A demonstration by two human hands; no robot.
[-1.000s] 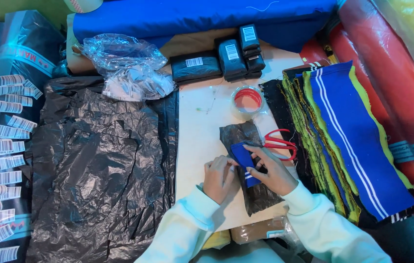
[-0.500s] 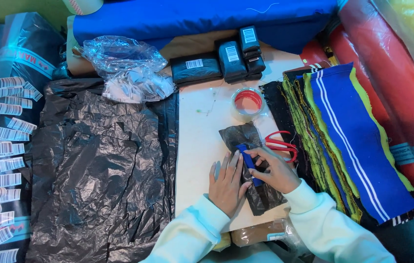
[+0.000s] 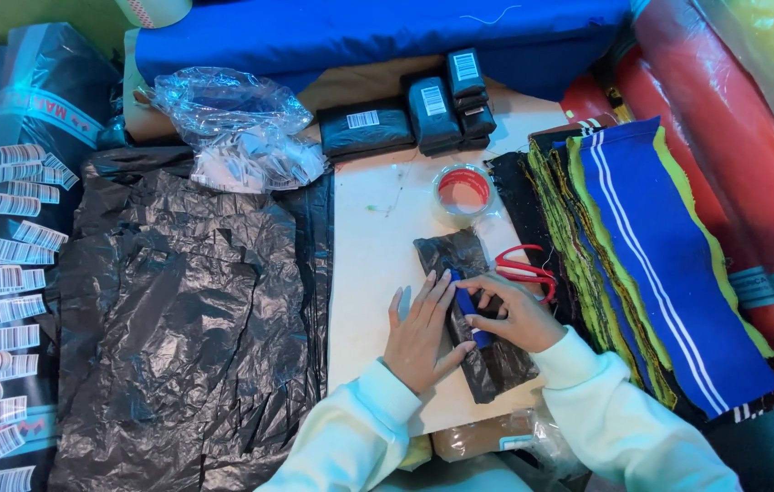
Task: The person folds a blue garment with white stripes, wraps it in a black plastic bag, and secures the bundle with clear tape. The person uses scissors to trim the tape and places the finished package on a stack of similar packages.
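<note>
A small black plastic bag (image 3: 460, 260) lies on the white tabletop (image 3: 373, 264) with a folded blue cloth (image 3: 469, 314) going into its open side. My left hand (image 3: 419, 333) lies flat with fingers spread on the bag's left edge and the cloth. My right hand (image 3: 516, 314) grips the blue cloth and the bag's right side from the right. Red-handled scissors (image 3: 524, 267) sit just beyond my right hand.
A tape roll (image 3: 464, 191) stands behind the bag. Packed black parcels with labels (image 3: 432, 114) line the back. Black plastic sheets (image 3: 187, 319) cover the left, barcode stickers (image 3: 5, 301) beside them. A stack of blue and yellow striped cloths (image 3: 642, 255) lies right, a clear bag (image 3: 241, 128) at back.
The blue cloth has gone deeper into the black bag, and less of it shows. My left hand has flattened and slid up over the bag.
</note>
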